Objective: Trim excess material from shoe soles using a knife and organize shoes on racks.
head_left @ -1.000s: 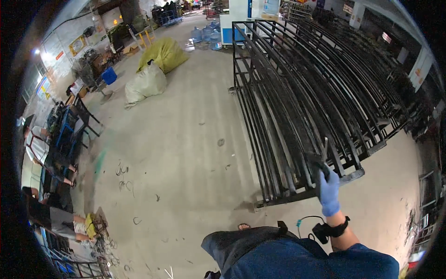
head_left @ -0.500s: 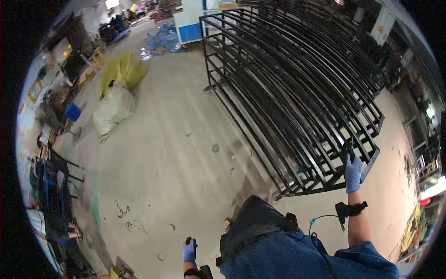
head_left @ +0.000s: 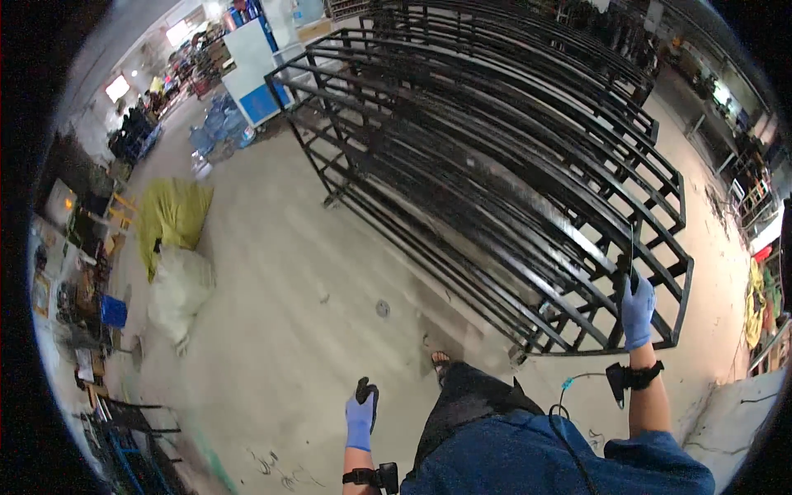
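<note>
left hand [head_left: 360, 418] at 6 o'clock, fingers curled round a small dark object [head_left: 364, 390], carried low | right hand [head_left: 637, 312] at 3 o'clock, closed on a thin dark tool [head_left: 632, 252], tip against black steel rack [head_left: 511, 165] standing on concrete floor [head_left: 272, 272] | yellow and white sacks [head_left: 173, 247] at 9 o'clock

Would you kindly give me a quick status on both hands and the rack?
Right hand gripping a thin black tool at the black metal rack. Left hand low, holding a small dark object. Concrete floor alongside.
</note>
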Tool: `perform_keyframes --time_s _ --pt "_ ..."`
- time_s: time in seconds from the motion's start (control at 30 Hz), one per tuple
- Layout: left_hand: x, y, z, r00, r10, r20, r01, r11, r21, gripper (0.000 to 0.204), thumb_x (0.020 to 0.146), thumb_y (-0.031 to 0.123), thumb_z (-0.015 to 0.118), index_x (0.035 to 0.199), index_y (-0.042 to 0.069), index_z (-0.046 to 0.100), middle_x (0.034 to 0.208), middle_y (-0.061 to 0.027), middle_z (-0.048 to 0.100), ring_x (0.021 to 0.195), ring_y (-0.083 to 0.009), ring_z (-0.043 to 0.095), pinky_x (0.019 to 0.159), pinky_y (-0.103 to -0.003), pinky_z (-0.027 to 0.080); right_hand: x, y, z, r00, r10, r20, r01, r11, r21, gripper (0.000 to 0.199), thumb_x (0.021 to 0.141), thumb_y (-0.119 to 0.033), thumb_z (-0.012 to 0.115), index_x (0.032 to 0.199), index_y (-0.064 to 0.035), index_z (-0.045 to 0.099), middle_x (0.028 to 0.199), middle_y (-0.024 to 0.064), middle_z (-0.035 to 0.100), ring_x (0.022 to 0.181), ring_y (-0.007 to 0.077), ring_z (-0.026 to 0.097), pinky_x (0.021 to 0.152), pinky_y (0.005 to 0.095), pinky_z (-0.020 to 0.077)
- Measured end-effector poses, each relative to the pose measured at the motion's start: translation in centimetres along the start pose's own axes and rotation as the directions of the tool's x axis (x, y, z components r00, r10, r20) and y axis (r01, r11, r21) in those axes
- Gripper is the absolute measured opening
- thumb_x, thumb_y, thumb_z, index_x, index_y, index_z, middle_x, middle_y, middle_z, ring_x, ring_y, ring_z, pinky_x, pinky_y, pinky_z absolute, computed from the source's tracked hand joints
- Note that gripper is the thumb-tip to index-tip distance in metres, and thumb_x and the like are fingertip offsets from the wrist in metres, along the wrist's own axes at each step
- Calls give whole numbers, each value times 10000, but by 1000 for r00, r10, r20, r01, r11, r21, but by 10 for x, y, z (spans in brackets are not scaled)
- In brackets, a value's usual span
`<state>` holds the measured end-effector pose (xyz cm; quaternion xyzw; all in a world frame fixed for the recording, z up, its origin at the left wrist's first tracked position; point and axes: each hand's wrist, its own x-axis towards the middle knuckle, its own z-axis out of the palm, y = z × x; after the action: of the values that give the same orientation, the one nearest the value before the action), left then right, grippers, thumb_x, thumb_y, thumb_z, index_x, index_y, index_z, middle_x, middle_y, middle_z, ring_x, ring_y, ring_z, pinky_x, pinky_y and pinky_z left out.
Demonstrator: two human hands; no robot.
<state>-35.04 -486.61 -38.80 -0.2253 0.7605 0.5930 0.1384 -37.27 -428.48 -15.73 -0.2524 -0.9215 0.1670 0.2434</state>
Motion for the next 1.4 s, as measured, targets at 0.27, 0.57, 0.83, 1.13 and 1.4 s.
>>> perform_keyframes --time_s 0.27,0.57,0.83,1.13,1.4 --pt "95 332 101 743 584 328 -667 689 283 526 833 194 658 1307 37 493 1164 -136 624 1071 -243 594 925 -328 445 -14 -14 -1 989 111 -98 -130 969 -210 213 868 -159 562 1028 -51 653 935 178 660 875 335 625 744 413 468" --pt "210 490 153 92 846 526 -883 -175 436 474 780 319 653 1160 42 594 1076 -165 631 1096 -335 519 972 -415 387 -115 -102 -13 989 60 -138 -84 981 -174 252 777 -87 563 1017 -54 632 892 123 630 798 321 569 745 411 409" --pt "196 472 137 11 535 845 -975 -183 128 332 783 439 612 641 140 614 578 -71 578 554 -243 560 602 -382 380 -247 -33 -33 939 313 -141 -342 885 -316 372 921 -214 521 1223 2 496 1132 181 566 990 310 533 872 407 409" --pt "148 431 68 41 346 937 -973 -200 116 461 706 542 640 953 155 685 721 -18 600 698 -201 568 694 -372 385 -196 -102 -42 890 392 -231 -434 885 -169 389 914 -300 453 1046 12 645 1009 156 655 977 318 561 909 412 403" --pt "170 403 -6 61 581 812 -963 -180 202 443 576 328 652 968 123 658 613 -14 497 537 -228 470 603 -394 362 -176 -153 -21 960 121 -254 -193 940 -281 201 807 -109 587 989 -31 623 904 167 617 877 357 573 866 469 433"
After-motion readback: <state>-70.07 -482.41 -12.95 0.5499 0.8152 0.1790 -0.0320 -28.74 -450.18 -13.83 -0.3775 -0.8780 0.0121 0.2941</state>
